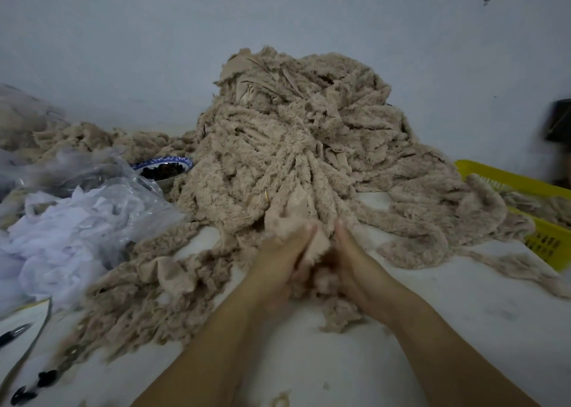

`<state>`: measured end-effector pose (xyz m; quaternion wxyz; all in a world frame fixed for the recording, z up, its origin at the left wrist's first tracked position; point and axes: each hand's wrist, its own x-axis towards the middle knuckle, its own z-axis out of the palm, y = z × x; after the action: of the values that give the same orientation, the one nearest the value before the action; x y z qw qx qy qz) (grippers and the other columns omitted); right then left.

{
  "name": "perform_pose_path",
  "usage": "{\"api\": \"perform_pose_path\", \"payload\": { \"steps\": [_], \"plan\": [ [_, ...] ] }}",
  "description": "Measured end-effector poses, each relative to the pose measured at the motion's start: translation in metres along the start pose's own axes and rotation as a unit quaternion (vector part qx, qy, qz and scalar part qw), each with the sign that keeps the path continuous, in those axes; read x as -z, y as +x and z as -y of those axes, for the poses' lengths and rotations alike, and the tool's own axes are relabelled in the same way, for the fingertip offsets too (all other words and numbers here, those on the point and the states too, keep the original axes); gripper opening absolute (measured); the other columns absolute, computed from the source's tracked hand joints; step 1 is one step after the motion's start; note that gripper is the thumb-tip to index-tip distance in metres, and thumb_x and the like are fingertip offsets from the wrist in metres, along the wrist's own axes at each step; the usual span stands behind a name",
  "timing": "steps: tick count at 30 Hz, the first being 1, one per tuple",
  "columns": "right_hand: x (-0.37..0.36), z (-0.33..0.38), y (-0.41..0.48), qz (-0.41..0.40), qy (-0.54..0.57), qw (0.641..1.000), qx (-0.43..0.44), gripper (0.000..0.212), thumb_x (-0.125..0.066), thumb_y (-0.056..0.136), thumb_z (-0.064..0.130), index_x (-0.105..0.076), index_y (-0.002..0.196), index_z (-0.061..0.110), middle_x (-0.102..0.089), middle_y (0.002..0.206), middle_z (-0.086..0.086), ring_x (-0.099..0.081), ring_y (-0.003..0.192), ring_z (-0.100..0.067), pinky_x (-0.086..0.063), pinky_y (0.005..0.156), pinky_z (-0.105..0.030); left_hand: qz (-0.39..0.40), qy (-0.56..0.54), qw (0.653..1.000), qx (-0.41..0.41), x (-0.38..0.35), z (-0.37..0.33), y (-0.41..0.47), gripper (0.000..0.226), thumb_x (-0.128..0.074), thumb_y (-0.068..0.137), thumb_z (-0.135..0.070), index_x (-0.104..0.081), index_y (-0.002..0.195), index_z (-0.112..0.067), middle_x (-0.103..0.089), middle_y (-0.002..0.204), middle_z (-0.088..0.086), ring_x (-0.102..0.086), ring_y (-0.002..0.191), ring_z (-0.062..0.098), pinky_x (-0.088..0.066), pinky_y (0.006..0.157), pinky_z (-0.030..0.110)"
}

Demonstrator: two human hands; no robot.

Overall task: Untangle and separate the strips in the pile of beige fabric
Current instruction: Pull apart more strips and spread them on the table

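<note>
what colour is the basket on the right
Yellow. The basket shows at the right edge of the head view, with beige strips draped over it.

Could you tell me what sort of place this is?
Probably a textile workshop or home workroom: a pile of beige fabric strips on a white table, a yellow basket holding more, a bag of white scraps.

Left hand (282, 253) and right hand (357, 260) partly buried in strips (293, 147), blurred dark object (559, 124) cropped at right edge
</note>
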<state>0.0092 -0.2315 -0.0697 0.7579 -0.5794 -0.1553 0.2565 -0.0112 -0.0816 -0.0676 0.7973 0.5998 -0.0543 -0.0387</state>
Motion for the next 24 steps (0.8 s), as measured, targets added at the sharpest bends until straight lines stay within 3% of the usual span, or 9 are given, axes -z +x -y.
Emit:
{"api": "perform_pose_path", "payload": {
  "steps": [3, 6, 8, 10, 12, 14, 17, 20, 24],
  "plan": [
    [0.001, 0.002, 0.004, -0.061, 0.128, 0.990, 0.016, 0.054, -0.058, 0.092, 0.045, -0.063, 0.127, 0.004, -0.070, 0.121, -0.015, -0.068, 0.113, -0.022, -0.057, 0.085, -0.027, 0.021, 0.151, 0.988, -0.008, -0.010, 0.006, -0.006, 0.025, -0.066, 0.083, -0.054, -0.078, 0.088, -0.033, -0.076, 0.087, -0.008, -0.072, 0.081, 0.005, -0.053, 0.069, 0.018],
    [0.012, 0.006, 0.011, -0.200, 0.206, 0.956, 0.065, 0.047, -0.049, 0.100, 0.040, -0.061, 0.124, 0.001, -0.071, 0.116, -0.018, -0.070, 0.107, -0.025, -0.058, 0.081, -0.032, -0.043, 0.224, 0.971, -0.066, -0.017, 0.001, -0.005, 0.048, -0.065, 0.082, -0.058, -0.054, 0.050, -0.025, -0.050, 0.051, -0.014, -0.048, 0.047, 0.006, -0.041, 0.055, 0.022],
    [0.025, 0.013, 0.011, -0.266, 0.259, 0.923, 0.097, 0.051, -0.039, 0.103, 0.044, -0.060, 0.128, 0.005, -0.072, 0.116, -0.015, -0.070, 0.102, -0.023, -0.057, 0.080, -0.033, -0.066, 0.199, 0.968, -0.136, -0.012, 0.000, -0.004, 0.060, -0.065, 0.087, -0.056, -0.033, 0.047, -0.024, -0.028, 0.046, -0.012, -0.025, 0.043, 0.007, -0.032, 0.053, 0.022],
    [0.036, 0.022, 0.005, -0.297, 0.293, 0.902, 0.110, 0.052, -0.039, 0.103, 0.048, -0.061, 0.129, 0.009, -0.074, 0.105, -0.007, -0.070, 0.086, -0.017, -0.056, 0.072, -0.030, -0.036, 0.188, 0.971, -0.140, -0.008, -0.004, -0.006, 0.064, -0.057, 0.082, -0.072, -0.033, 0.046, -0.024, -0.029, 0.044, -0.009, -0.025, 0.041, 0.008, -0.035, 0.055, 0.021],
    [0.036, 0.025, 0.000, -0.258, 0.264, 0.925, 0.091, 0.052, -0.044, 0.101, 0.047, -0.062, 0.130, 0.008, -0.075, 0.100, -0.007, -0.071, 0.081, -0.016, -0.056, 0.073, -0.031, -0.007, 0.247, 0.968, -0.049, -0.007, -0.001, -0.007, 0.078, -0.036, 0.073, -0.093, -0.051, 0.046, -0.020, -0.053, 0.051, 0.002, -0.044, 0.045, 0.008, -0.042, 0.062, 0.022],
    [0.022, 0.022, -0.002, -0.178, 0.172, 0.967, 0.063, 0.051, -0.052, 0.097, 0.045, -0.064, 0.126, 0.005, -0.073, 0.112, -0.016, -0.072, 0.097, -0.026, -0.058, 0.084, -0.038, -0.016, 0.215, 0.975, 0.048, -0.005, 0.004, -0.004, 0.086, -0.025, 0.071, -0.094, -0.075, 0.071, -0.023, -0.073, 0.082, 0.004, -0.065, 0.073, 0.010, -0.047, 0.078, 0.029],
    [-0.010, 0.008, -0.006, -0.047, 0.020, 0.999, 0.008, 0.046, -0.059, 0.090, 0.041, -0.067, 0.112, 0.002, -0.074, 0.095, -0.014, -0.073, 0.080, -0.022, -0.058, 0.066, -0.029, -0.018, 0.034, 0.994, 0.099, -0.005, 0.000, 0.001, 0.078, -0.045, 0.080, -0.077, -0.072, 0.111, -0.011, -0.072, 0.109, 0.011, -0.067, 0.101, 0.023, -0.048, 0.091, 0.037],
    [-0.019, -0.006, -0.010, 0.060, -0.207, 0.975, -0.056, 0.060, -0.058, 0.088, 0.056, -0.064, 0.100, -0.003, -0.065, 0.081, -0.014, -0.058, 0.060, -0.020, -0.045, 0.053, -0.024, -0.063, -0.067, 0.995, 0.048, 0.006, -0.008, 0.006, 0.043, -0.060, 0.086, -0.051, -0.080, 0.088, -0.013, -0.074, 0.090, 0.009, -0.071, 0.078, 0.015, -0.057, 0.066, 0.026],
    [-0.014, -0.005, -0.010, 0.076, -0.166, 0.980, -0.084, 0.054, -0.067, 0.072, 0.068, -0.076, 0.085, 0.017, -0.069, 0.077, -0.009, -0.060, 0.056, -0.016, -0.044, 0.049, -0.022, -0.112, -0.193, 0.974, 0.044, 0.021, -0.019, 0.010, 0.045, -0.055, 0.098, -0.030, -0.074, 0.061, -0.013, -0.064, 0.058, 0.003, -0.063, 0.047, 0.012, -0.050, 0.044, 0.021]
  ]
}}
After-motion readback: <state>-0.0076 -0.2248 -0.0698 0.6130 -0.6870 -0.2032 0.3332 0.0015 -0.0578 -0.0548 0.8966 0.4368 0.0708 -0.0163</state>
